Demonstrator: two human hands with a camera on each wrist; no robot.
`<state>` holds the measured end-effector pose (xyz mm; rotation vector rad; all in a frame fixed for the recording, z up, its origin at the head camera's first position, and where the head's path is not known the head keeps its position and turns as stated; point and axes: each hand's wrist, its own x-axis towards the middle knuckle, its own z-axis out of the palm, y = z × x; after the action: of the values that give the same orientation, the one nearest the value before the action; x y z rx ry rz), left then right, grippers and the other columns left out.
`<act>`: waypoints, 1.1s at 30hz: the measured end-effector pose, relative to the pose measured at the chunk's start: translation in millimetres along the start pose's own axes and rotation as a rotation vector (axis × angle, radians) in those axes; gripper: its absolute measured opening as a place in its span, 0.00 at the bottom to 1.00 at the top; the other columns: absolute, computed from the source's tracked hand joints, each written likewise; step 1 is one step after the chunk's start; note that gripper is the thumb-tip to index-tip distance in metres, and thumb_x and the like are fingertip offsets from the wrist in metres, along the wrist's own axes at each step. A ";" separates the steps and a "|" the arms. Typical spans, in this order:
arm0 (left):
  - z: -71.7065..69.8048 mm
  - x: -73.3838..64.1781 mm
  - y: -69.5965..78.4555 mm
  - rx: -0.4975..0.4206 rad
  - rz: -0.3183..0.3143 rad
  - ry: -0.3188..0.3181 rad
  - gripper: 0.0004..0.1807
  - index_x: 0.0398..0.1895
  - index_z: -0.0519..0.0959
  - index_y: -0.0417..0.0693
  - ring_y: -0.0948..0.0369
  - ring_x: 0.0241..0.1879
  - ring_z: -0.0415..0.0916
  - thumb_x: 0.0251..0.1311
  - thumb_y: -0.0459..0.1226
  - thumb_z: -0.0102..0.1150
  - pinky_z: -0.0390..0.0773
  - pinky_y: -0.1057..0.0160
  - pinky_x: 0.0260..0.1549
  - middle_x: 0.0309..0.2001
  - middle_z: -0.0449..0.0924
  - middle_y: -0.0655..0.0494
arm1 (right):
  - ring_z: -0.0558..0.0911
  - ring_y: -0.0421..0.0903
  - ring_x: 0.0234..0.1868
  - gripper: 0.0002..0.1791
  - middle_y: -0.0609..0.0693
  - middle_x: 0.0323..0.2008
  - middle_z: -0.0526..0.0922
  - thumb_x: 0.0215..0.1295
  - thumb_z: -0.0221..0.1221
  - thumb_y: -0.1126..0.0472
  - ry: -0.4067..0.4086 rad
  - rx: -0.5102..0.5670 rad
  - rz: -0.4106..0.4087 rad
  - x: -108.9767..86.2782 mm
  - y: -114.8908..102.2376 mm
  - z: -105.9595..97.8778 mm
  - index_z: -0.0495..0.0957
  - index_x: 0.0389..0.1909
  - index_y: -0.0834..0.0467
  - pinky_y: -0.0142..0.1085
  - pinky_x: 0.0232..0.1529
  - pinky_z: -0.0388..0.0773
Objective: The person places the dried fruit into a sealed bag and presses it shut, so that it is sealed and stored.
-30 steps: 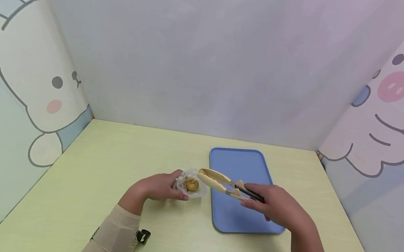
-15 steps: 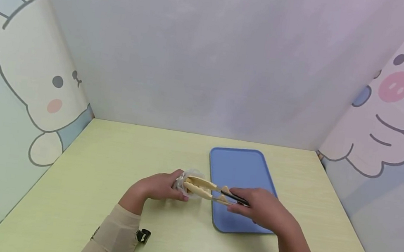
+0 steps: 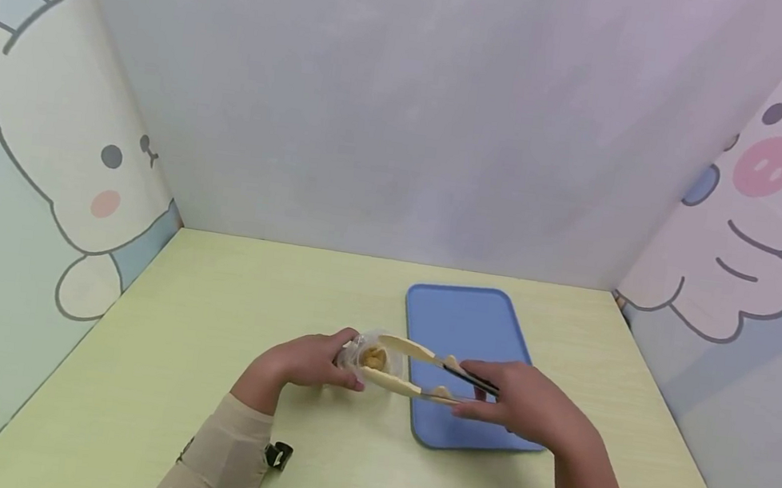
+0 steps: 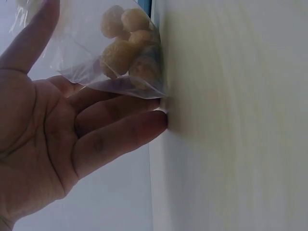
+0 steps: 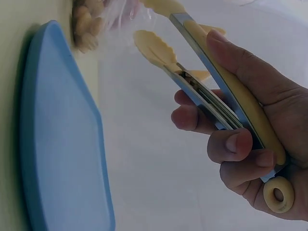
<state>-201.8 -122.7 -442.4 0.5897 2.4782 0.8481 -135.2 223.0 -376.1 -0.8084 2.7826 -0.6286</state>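
Note:
My left hand (image 3: 301, 359) holds a clear plastic bag (image 4: 79, 45) near its top, thumb on one side and fingers on the other. Several round, light-brown balls (image 4: 118, 57), perhaps food, lie in the bottom of the bag, which seems to stand on the table. My right hand (image 3: 525, 400) grips a pair of tongs (image 5: 202, 62) with cream scalloped tips and metal arms. The tong tips are spread apart over the bag's opening, one on each side of it, and nothing is between them. Inside the bag, brown balls show between the tips in the head view.
A blue tray (image 3: 465, 317) lies flat on the pale wooden table (image 3: 242, 283), right of the bag and partly under the tongs and right hand. A grey wall (image 3: 405, 117) rises behind, with cartoon-printed panels on both sides.
The tongs moved left into the bag's opening with tips close together, then drew slightly back to the right and spread apart. My left hand and the bag stay nearly still.

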 end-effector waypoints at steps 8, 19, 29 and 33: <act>-0.6 0.9 -0.4 0.010 0.004 -0.007 0.34 0.55 0.66 0.63 0.60 0.37 0.71 0.50 0.62 0.68 0.70 0.56 0.37 0.36 0.75 0.61 | 0.69 0.34 0.17 0.43 0.36 0.30 0.75 0.52 0.63 0.29 0.017 0.033 0.145 -15.6 12.4 -17.4 0.73 0.64 0.51 0.32 0.23 0.69; 0.5 -0.3 -2.6 0.001 -0.015 -0.014 0.35 0.56 0.65 0.63 0.59 0.36 0.72 0.50 0.63 0.67 0.70 0.56 0.37 0.33 0.75 0.58 | 0.72 0.41 0.20 0.33 0.45 0.22 0.73 0.53 0.62 0.28 0.067 -0.009 0.348 -24.8 35.9 -33.3 0.72 0.44 0.51 0.37 0.24 0.66; 0.0 -0.3 -2.7 0.005 -0.018 -0.013 0.36 0.58 0.65 0.63 0.59 0.36 0.72 0.51 0.62 0.66 0.69 0.56 0.37 0.33 0.75 0.58 | 0.79 0.43 0.23 0.38 0.49 0.34 0.79 0.56 0.57 0.26 0.089 -0.016 0.514 -44.7 83.7 -43.6 0.69 0.47 0.58 0.38 0.27 0.68; 0.7 0.1 -4.0 0.004 -0.015 -0.013 0.36 0.59 0.65 0.61 0.59 0.37 0.72 0.51 0.62 0.66 0.70 0.56 0.38 0.34 0.75 0.59 | 0.79 0.43 0.25 0.40 0.49 0.32 0.80 0.59 0.55 0.27 0.076 -0.017 0.577 -53.4 104.5 -45.3 0.67 0.49 0.61 0.38 0.27 0.67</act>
<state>-202.5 -125.1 -445.5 0.5760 2.4702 0.8311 -152.4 347.6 -379.1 0.0381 2.8786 -0.5289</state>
